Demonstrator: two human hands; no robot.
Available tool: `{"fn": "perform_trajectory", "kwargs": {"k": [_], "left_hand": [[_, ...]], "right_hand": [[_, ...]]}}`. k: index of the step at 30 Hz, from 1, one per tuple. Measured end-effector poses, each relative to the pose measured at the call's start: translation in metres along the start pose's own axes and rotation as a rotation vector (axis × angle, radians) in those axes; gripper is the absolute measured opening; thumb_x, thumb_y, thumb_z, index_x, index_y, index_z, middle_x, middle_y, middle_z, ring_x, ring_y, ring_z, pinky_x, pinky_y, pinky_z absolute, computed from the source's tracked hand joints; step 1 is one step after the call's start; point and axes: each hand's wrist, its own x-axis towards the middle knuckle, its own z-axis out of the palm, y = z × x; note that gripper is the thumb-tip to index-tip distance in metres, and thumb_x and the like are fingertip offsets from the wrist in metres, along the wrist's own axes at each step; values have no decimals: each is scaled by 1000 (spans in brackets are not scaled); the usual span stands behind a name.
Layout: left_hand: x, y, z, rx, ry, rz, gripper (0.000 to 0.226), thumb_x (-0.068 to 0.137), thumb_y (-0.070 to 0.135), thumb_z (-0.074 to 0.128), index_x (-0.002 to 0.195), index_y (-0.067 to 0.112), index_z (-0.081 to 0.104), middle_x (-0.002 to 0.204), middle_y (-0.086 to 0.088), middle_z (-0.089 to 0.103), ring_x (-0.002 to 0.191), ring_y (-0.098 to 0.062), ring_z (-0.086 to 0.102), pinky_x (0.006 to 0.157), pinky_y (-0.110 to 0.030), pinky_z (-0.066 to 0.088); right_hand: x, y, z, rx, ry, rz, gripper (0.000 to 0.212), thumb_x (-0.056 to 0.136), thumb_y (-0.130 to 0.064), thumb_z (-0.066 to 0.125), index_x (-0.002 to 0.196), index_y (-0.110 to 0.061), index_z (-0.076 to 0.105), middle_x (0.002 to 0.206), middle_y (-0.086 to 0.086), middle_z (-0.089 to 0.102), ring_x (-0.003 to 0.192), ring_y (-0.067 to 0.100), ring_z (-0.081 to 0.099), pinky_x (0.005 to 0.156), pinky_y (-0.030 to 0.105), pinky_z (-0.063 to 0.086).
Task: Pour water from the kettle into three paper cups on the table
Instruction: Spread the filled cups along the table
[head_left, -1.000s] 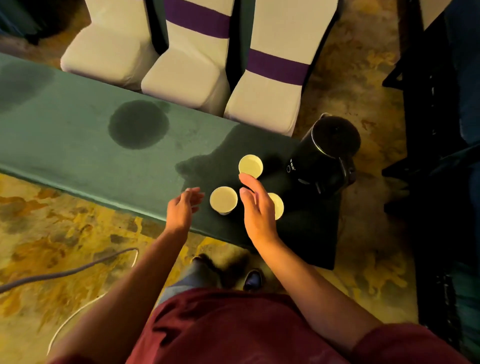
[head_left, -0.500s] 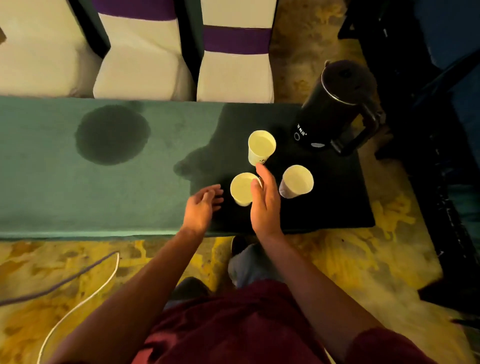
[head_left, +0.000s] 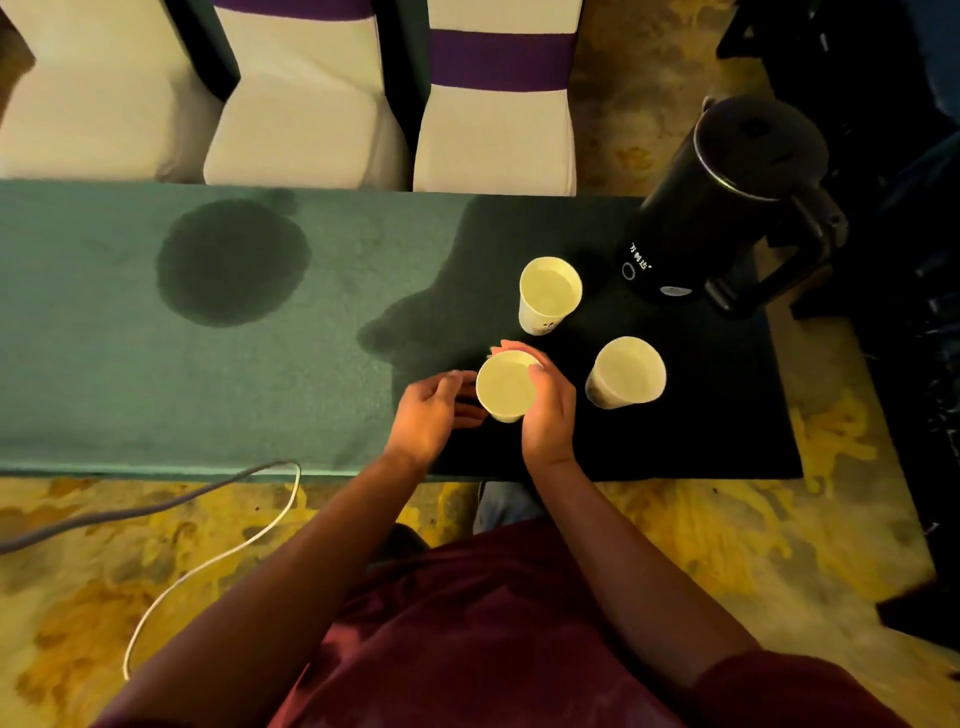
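Desk (head_left: 104, 395): long, covered in green felt-like cloth, with a round dark wet patch (head_left: 234, 262) at 10 o'clock from the hands and a larger dark soaked area (head_left: 675, 426) under the cups. Black cylindrical electric kettle (head_left: 727, 208), lid closed, stands at the desk's far right corner, handle toward 4 o'clock. Three pale paper cups: far cup (head_left: 549, 293) beside the kettle, right cup (head_left: 626, 371), near cup (head_left: 506, 385). Right hand (head_left: 548, 410) is curled round the near cup; left hand (head_left: 431, 413) is relaxed beside it, grasping nothing. White covered chairs with purple bands (head_left: 498, 104) stand behind the desk. Yellow patterned carpet (head_left: 727, 545) below, with a cable (head_left: 208, 561) across it.
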Motion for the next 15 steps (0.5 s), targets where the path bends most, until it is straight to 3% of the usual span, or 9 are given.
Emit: {"fn": "perform_trajectory", "kwargs": {"k": [4,7,11,15], "left_hand": [[-1,4,3,-18,20,-53,40,106,31,37,97,9,70,90,-16,72,79,-31,69,75,-40,59],[-4,10,8,-71,39,-134,45,106,35,38,106,1,68,89,-14,72,79,-29,69,74,-40,58],[-8,19,24,-383,44,-297,36,104,33,43,102,5,65,95,-13,70,86,-28,67,83,-48,56],[-17,35,41,-696,33,-390,24,98,21,52,115,8,63,103,-15,67,89,-28,66,64,-36,59]], "right_hand": [[1,-8,0,-29,15,20,40,95,-13,38,106,5,72,108,22,74,104,34,70,88,35,55],[-1,-19,2,-37,24,6,40,95,-13,38,105,3,73,107,20,75,104,32,70,88,36,55],[-5,-39,5,-5,-9,3,39,96,-13,38,106,0,73,109,19,75,107,34,70,94,42,55],[-7,-65,14,19,-31,12,38,96,-8,39,105,1,75,109,15,77,109,30,71,97,36,53]]}}
